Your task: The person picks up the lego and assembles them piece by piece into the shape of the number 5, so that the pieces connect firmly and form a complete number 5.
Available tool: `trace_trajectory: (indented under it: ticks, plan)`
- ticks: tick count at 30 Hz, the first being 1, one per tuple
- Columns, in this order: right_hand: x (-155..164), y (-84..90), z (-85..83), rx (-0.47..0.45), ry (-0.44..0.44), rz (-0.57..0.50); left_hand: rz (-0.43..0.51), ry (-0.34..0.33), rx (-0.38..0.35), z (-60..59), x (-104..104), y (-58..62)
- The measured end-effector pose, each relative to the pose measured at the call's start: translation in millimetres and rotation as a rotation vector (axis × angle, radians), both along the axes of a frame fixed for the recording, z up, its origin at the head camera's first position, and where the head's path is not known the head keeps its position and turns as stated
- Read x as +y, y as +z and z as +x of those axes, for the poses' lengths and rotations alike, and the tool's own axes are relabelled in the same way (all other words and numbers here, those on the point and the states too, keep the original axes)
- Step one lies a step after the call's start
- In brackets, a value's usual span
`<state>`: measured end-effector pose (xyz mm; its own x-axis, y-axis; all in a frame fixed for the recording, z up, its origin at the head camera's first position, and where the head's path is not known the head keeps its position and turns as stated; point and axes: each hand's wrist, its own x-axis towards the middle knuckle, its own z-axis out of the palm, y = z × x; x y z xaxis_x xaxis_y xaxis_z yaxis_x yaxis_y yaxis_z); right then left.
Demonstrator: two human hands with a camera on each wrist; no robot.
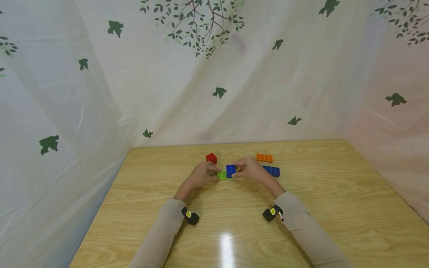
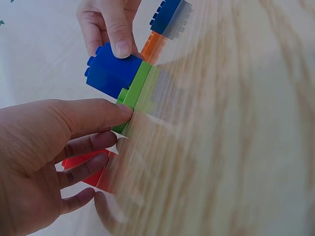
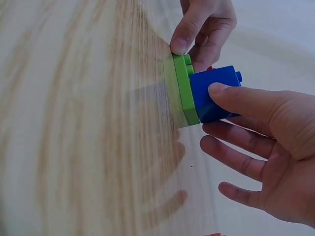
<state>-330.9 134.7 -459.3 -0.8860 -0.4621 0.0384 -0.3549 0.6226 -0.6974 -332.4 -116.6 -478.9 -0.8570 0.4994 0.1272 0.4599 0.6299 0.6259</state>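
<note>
A flat light green toy brick (image 1: 222, 175) lies on the table, and my left hand (image 1: 202, 174) pinches its left end between thumb and fingers. On the right part of its studs stands a square blue toy brick (image 1: 231, 171), studs up. My right hand (image 1: 251, 170) pinches that blue brick, its thumb (image 3: 225, 91) on the near side. Seen from the right wrist, the blue brick (image 3: 209, 93) meets the green one (image 3: 184, 91); whether it is fully pressed down I cannot tell. Bare green studs show beside the left hand.
A red brick (image 1: 211, 158) stands just behind my left hand. Beyond my right hand lie an orange brick (image 1: 264, 158) and a longer dark blue brick (image 1: 272, 171), partly hidden by that hand. The wooden table (image 1: 218, 208) ends at a leaf-printed curtain (image 1: 181, 111).
</note>
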Motion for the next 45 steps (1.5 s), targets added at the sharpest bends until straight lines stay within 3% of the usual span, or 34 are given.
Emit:
trace_trajectory:
  ticks: [12,23,37,45]
  plan:
    - [-2.0,9.5,5.3,0.021,0.012,0.018,-0.006,0.012,-0.016,-2.0,2.7,2.6]
    - [-2.9,8.0,4.5,0.024,0.005,0.048,-0.020,0.006,-0.019,-3.7,2.7,4.0]
    - [-8.4,13.1,8.1,0.059,-0.009,0.110,-0.003,0.011,-0.025,-1.4,-0.1,0.1]
    - [-4.2,9.8,8.5,0.015,-0.013,0.060,0.003,0.010,-0.031,-0.5,0.9,-0.6]
